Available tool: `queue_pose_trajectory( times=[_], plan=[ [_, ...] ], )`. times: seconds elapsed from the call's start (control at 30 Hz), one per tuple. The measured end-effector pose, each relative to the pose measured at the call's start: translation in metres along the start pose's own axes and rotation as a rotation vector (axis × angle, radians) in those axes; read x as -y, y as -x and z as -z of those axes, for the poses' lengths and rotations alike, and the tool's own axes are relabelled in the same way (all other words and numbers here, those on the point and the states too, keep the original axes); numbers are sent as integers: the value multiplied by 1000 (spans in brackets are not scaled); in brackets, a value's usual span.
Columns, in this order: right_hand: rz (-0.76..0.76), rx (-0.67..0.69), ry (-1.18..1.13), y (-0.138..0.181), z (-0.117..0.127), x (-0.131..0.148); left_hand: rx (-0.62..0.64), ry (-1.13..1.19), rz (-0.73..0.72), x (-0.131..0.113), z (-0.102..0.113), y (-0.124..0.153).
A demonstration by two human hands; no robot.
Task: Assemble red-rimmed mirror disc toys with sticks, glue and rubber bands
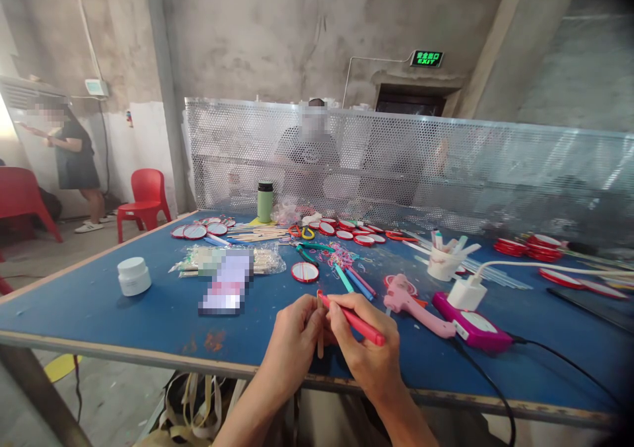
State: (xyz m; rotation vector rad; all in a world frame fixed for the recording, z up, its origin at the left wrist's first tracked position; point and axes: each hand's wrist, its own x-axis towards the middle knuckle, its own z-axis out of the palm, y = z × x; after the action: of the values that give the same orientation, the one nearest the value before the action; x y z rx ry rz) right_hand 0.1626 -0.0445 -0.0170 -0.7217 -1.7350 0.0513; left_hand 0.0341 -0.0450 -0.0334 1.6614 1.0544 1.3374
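Observation:
Over the near edge of the blue table [123, 315], my left hand [296, 336] is closed on a thin wooden stick [320, 345] held upright. My right hand [367, 343] grips a red pen-like tool [357, 321], and the tool's tip touches the top of the stick. Just beyond my hands lie a red-rimmed round disc [305, 272] and blue and pink tubes [355, 280].
A pink glue gun [412, 303] and a magenta device [475, 327] with a white plug and black cable lie to the right. A white jar [133, 275], bagged sticks [225, 260], several red discs [347, 230], a green flask [265, 201] and a cup [444, 262] stand on the table. A person sits behind the perforated screen; another stands far left by red chairs.

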Motion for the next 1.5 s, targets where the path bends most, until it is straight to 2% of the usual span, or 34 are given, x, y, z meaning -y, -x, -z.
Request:
queue_pose_trajectory(
  times=[0.8, 1.5],
  plan=[
    [12, -55, 27, 1, 0, 0, -7, 68, 10, -3, 0, 0],
    [-7, -28, 15, 1, 0, 1, -2, 27, -3, -1, 0, 0]
  ],
)
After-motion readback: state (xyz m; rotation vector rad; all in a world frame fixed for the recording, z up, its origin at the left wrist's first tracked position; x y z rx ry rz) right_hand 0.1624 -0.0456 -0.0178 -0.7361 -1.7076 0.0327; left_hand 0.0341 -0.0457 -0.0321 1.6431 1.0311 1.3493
